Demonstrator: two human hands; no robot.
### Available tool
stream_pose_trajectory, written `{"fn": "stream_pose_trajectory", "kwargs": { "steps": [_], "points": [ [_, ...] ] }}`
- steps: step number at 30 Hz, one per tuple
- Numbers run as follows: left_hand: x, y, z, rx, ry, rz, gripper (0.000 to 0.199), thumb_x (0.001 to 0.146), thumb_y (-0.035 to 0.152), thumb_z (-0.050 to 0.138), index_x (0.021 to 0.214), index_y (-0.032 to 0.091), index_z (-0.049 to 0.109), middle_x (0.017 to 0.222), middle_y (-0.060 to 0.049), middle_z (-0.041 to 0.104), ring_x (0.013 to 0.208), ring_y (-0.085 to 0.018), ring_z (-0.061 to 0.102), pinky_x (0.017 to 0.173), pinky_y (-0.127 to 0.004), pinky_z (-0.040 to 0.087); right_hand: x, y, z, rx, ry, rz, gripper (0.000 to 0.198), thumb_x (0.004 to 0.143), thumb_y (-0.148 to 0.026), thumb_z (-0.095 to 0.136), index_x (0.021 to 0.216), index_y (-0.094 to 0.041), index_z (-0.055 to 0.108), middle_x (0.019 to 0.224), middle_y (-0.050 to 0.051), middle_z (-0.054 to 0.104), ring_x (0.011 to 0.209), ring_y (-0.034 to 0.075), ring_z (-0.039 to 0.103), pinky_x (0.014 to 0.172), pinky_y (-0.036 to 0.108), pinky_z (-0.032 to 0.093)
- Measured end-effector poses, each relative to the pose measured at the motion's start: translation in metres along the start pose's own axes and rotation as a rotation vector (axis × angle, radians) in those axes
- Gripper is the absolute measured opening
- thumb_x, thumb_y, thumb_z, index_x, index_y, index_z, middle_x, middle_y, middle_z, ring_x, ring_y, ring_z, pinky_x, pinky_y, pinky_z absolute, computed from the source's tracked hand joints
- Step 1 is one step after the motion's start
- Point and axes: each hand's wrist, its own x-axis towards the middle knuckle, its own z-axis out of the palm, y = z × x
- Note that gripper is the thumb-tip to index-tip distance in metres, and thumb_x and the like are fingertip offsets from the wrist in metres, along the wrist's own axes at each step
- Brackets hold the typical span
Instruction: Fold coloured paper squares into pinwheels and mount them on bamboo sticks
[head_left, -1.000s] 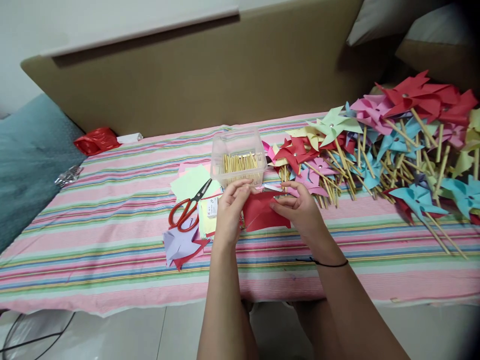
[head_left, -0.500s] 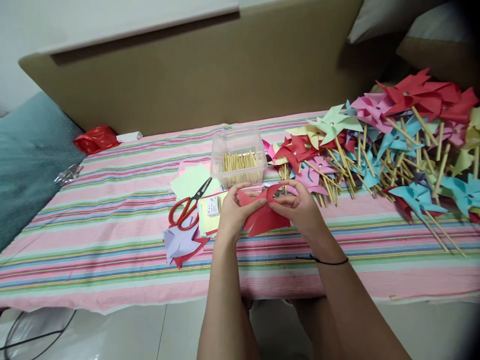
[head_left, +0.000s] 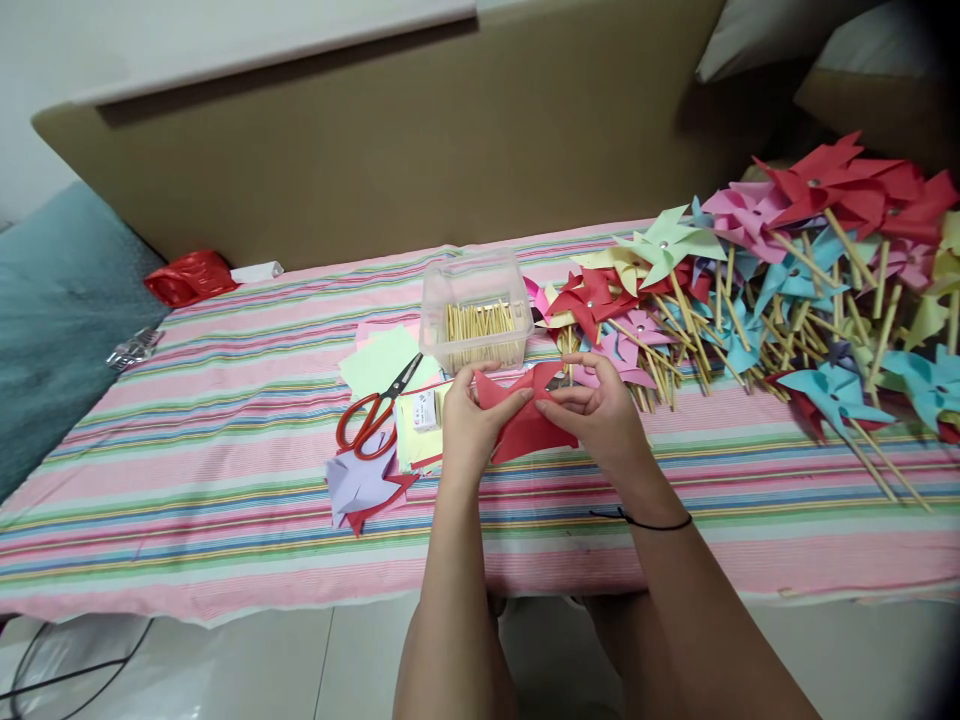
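Note:
A red paper pinwheel piece [head_left: 529,438] with cut, partly folded flaps is held up in front of me between both hands. My left hand [head_left: 474,425] pinches it from the left, thumb near the centre. My right hand [head_left: 600,405] has its thumb and index finger closed on the paper near its middle, its other fingers raised. Just beyond them stands a clear plastic box [head_left: 474,350] holding many short wooden sticks [head_left: 480,320]. Left of my left hand lie red-handled scissors [head_left: 373,412], a small white box [head_left: 424,411] and yellow paper sheets [head_left: 411,450].
Finished pinwheels [head_left: 667,247] in several colours are heaped at the right on the striped cloth [head_left: 225,450]. Purple cut paper [head_left: 360,482] and pale green sheets [head_left: 381,362] lie at centre left. A red plastic bag [head_left: 191,280] and metal clips [head_left: 135,348] are further left.
The curled upper flap of the red paper now looks flatter and spread near the centre. Both hands stay in nearly the same place, still pinching it.

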Motion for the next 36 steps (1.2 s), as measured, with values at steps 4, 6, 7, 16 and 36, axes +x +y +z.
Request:
{"fn": "stream_pose_trajectory", "kwargs": {
  "steps": [4,6,7,16,36],
  "points": [
    [-0.0020,0.0026,0.0032,-0.033,0.013,-0.001,0.051,0.059,0.034,0.083,0.101,0.018,0.060,0.074,0.000,0.064,0.061,-0.014,0.058,0.058,-0.024,0.045,0.0000,0.0002,0.0006,0.013,-0.001,-0.004,0.059,0.063,-0.034,0.081,0.109,-0.026,0.044,0.071,-0.001,0.072,0.063,0.018,0.071,0.058,0.027,0.055],
    [-0.0030,0.0041,0.0040,-0.036,0.013,-0.007,0.051,0.060,0.033,0.082,0.103,0.019,0.059,0.072,0.001,0.062,0.058,-0.012,0.056,0.057,-0.024,0.044,0.0001,0.0001,0.0008,0.022,-0.007,-0.005,0.061,0.063,-0.034,0.082,0.110,-0.027,0.043,0.072,-0.001,0.073,0.065,0.019,0.071,0.059,0.029,0.056],
    [-0.0035,0.0049,0.0043,-0.032,0.013,-0.010,0.051,0.060,0.033,0.082,0.103,0.019,0.058,0.071,0.002,0.061,0.056,-0.012,0.054,0.055,-0.023,0.043,0.0002,0.0000,0.0009,0.026,-0.010,-0.006,0.062,0.062,-0.033,0.082,0.111,-0.027,0.043,0.072,-0.001,0.073,0.065,0.019,0.071,0.061,0.029,0.056],
    [-0.0036,0.0081,0.0042,-0.136,-0.055,-0.069,0.054,0.059,0.034,0.083,0.103,0.020,0.057,0.065,0.002,0.064,0.056,-0.014,0.060,0.052,-0.023,0.046,0.0019,0.0028,0.0006,0.024,0.069,0.053,0.066,0.058,-0.034,0.083,0.110,-0.025,0.044,0.068,-0.003,0.069,0.061,0.017,0.068,0.059,0.029,0.054],
    [-0.0018,0.0039,-0.0022,-0.201,-0.127,-0.146,0.060,0.058,0.031,0.083,0.109,0.019,0.054,0.065,0.002,0.067,0.055,-0.014,0.062,0.054,-0.024,0.048,0.0052,0.0073,-0.0055,-0.010,0.031,0.050,0.071,0.058,-0.038,0.084,0.114,-0.026,0.042,0.069,-0.003,0.069,0.061,0.019,0.068,0.053,0.027,0.052]
  ]
}}
